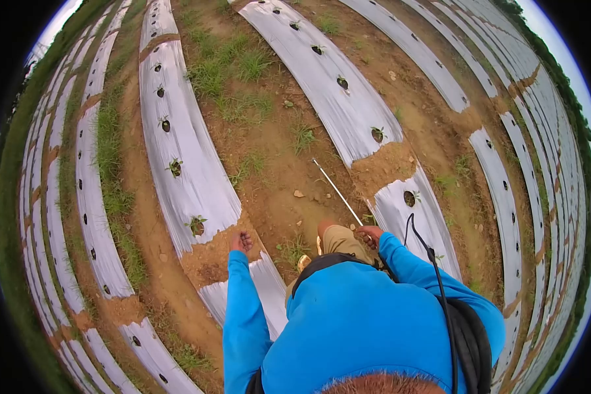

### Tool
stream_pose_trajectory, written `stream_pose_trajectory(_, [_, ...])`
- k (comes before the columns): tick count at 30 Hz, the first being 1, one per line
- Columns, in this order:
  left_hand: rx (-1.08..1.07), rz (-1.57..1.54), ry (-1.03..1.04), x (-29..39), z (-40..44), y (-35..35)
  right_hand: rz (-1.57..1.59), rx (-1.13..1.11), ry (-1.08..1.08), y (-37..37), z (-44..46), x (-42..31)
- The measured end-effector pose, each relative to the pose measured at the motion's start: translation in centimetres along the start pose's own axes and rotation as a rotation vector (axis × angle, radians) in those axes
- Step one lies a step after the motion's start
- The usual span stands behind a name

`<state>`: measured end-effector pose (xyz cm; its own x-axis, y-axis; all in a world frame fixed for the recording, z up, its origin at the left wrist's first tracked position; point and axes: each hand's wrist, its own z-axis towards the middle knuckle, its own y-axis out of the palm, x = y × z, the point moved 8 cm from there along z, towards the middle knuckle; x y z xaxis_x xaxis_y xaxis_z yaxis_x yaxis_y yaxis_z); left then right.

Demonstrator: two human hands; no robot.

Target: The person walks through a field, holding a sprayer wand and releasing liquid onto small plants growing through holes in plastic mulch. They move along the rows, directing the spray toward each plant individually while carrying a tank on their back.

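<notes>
My left hand (241, 241) hangs over the bare soil gap (207, 257) in the left plastic-covered bed, its fingers curled, and nothing can be made out in it. Close above it, a small plant (196, 225) grows from a hole in the silver plastic sheet (210, 190). At my right side, my right hand (370, 235) is closed round the near end of a thin white rod (338, 192). The rod slants forward and left over the dirt path. Beyond that hand, another seedling (410, 197) stands in its hole.
Long plastic-covered beds (308, 65) with planted holes run away on both sides. Grass tufts (233, 72) and small stones (299, 194) dot the soil path between them. A black cable (443, 295) loops beside my right arm. A shoe (304, 262) shows below me.
</notes>
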<state>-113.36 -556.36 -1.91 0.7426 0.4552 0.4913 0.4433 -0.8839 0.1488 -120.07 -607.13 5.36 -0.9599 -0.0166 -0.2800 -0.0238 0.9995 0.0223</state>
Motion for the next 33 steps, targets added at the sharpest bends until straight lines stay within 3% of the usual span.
stream_pose_trajectory(1, [-0.023,-0.011,0.033,4.7,1.2,2.3,0.007,0.001,0.007,0.1,0.9,-2.2])
stream_pose_trajectory(3, [-0.049,-0.054,0.136,12.8,2.5,6.4,0.146,-0.201,0.107,2.0,3.3,-6.3])
stream_pose_trajectory(5, [-0.071,-0.047,0.199,18.1,5.9,9.6,0.133,-0.197,0.098,3.6,4.7,-12.3])
stream_pose_trajectory(7, [-0.06,-0.019,0.151,20.7,11.1,11.7,0.188,-0.23,0.088,4.5,8.9,-18.6])
stream_pose_trajectory(8, [-0.017,0.064,0.134,21.6,12.9,12.4,0.183,-0.266,0.188,5.3,11.0,-21.7])
stream_pose_trajectory(11, [0.07,0.35,-0.093,18.2,21.9,10.2,0.186,-0.311,0.273,7.4,18.2,-31.8])
stream_pose_trajectory(12, [0.01,0.384,0.098,18.7,18.3,10.3,0.174,-0.324,0.343,8.4,18.0,-30.5])
stream_pose_trajectory(14, [0.164,0.411,-0.327,13.5,20.1,6.0,0.13,-0.296,0.225,9.6,20.1,-42.1])
stream_pose_trajectory(15, [0.237,0.384,-0.327,11.4,22.9,3.2,0.114,-0.282,0.17,10.3,20.4,-47.4])
stream_pose_trajectory(18, [0.311,0.254,-0.264,19.7,14.6,7.8,0.078,-0.329,0.119,12.2,21.9,-58.5])
stream_pose_trajectory(21, [0.374,0.17,-0.317,22.6,13.1,8.6,-0.002,-0.256,0.074,14.7,21.9,-67.7])
stream_pose_trajectory(23, [0.405,0.198,-0.356,24.5,15.9,9.2,-0.041,-0.208,-0.096,15.8,24.1,-73.4])
stream_pose_trajectory(24, [0.429,0.257,-0.393,25.9,17.5,9.5,-0.109,-0.037,-0.153,16.0,25.4,-76.0])
stream_pose_trajectory(29, [0.263,0.264,-0.349,37.7,32.6,13.0,-0.242,-0.071,-0.464,18.2,28.3,-85.1])
stream_pose_trajectory(33, [0.165,0.342,-0.27,53.8,45.5,16.7,-0.34,0.046,-0.347,16.7,30.4,-88.1])
